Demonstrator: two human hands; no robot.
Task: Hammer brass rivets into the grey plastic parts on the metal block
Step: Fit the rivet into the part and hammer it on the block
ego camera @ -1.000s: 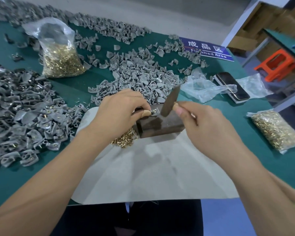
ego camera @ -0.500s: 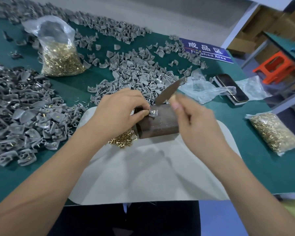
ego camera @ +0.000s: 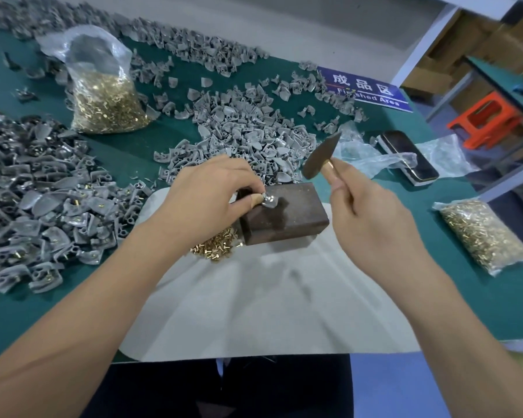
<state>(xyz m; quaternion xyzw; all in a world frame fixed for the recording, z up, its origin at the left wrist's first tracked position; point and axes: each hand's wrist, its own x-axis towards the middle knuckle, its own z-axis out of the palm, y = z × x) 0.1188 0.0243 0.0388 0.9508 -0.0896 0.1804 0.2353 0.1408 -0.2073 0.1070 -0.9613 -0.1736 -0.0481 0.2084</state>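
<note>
Rivet and small, light, stiff grey part (ego camera: 269,201) need the left hand (ego camera: 206,200) pinching their near-left edge on the block (ego camera: 284,215), clear of the right hand (ego camera: 372,212) gripping the raised hammer (ego camera: 320,158).

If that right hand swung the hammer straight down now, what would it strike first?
Most likely the grey plastic part that the left hand pinches on the metal block. The hammer in the right hand hangs up and right of it; depth is uncertain.

a single head-worn wide-angle view looks forward and steeply down, close over the green table (ego camera: 480,297).
</note>
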